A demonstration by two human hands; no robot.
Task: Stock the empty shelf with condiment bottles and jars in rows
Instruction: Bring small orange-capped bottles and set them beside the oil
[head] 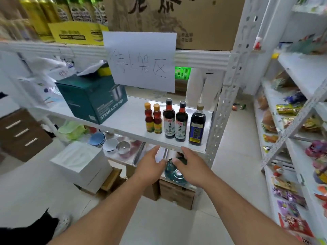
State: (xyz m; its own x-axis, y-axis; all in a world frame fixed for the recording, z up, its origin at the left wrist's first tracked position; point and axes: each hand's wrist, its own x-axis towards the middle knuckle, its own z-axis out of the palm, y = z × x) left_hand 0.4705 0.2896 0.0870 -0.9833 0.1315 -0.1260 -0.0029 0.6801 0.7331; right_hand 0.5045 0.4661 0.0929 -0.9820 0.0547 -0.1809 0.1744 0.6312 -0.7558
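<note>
On the white shelf (129,121), several bottles stand in a row near the front right. Two small amber bottles with yellow caps (153,118) are on the left. Beside them stand two tall dark soy sauce bottles (175,119), and a dark bottle with a blue label (197,125) is at the right end. My left hand (150,165) and my right hand (192,167) reach out just below the shelf's front edge, fingers relaxed, holding nothing. Between and below them lies a dark round object (175,172) on the lower shelf.
A teal soup pot box (92,98) sits on the shelf's left. A paper sign (141,61) hangs from the upper shelf. Bowls (110,145) and a white box (81,163) lie below. A snack rack (297,121) stands at the right.
</note>
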